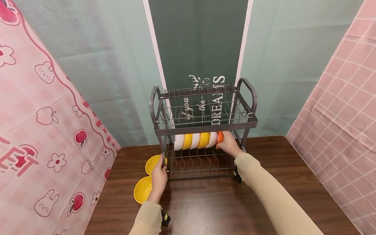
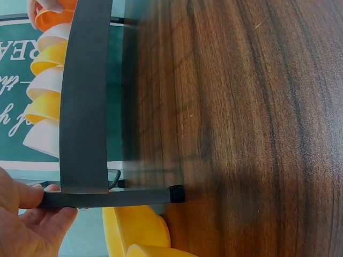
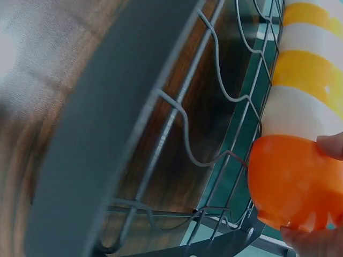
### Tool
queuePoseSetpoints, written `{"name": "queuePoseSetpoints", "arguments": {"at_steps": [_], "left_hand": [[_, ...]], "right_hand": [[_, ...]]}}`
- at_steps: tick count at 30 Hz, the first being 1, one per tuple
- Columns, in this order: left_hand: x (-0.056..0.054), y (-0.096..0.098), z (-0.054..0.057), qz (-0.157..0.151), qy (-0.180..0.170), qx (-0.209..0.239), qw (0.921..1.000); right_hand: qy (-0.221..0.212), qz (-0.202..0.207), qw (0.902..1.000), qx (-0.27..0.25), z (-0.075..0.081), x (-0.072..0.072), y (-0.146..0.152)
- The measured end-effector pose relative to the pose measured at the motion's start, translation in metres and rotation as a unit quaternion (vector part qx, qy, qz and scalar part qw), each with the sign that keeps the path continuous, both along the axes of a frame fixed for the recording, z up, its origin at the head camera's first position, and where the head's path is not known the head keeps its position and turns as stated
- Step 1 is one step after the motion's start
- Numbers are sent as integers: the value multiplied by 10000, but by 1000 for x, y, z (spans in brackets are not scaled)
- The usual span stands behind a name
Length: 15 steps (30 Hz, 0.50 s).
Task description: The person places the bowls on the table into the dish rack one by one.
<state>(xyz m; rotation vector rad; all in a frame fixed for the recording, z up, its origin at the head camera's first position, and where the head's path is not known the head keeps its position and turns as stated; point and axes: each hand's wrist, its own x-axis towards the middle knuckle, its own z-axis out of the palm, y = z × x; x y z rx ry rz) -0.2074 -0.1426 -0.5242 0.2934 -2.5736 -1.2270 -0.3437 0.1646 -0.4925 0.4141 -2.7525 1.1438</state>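
A dark grey two-tier dish rack (image 1: 205,130) stands on the table. On its lower tier, a row of white and yellow bowls (image 1: 194,141) lies on edge, nested side by side. At the right end of that row is an orange bowl (image 3: 289,182). My right hand (image 1: 230,145) reaches in under the upper tier and grips the orange bowl, thumb and fingers on opposite sides of it. With my left hand (image 1: 159,176) I pinch the rack's front left post (image 2: 107,198) between thumb and fingers.
Two yellow bowls (image 1: 143,190) sit on the wooden table (image 1: 202,209) left of the rack, partly behind my left hand. The wire upper tier (image 1: 202,109) hangs over the row. Behind stands a green cloth backdrop (image 1: 199,39), with pink cloths at both sides.
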Motion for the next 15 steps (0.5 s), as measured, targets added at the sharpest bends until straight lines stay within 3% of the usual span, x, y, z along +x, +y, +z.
{"name": "queuePoseSetpoints", "arguments": {"at_steps": [7, 15], "left_hand": [[2, -1, -1, 1, 86, -111, 9999], [1, -1, 1, -15, 132, -73, 9999]], "right_hand": [[-461, 253, 9981, -310, 1, -6, -3], [-726, 207, 9961, -449, -3, -10, -4]]}}
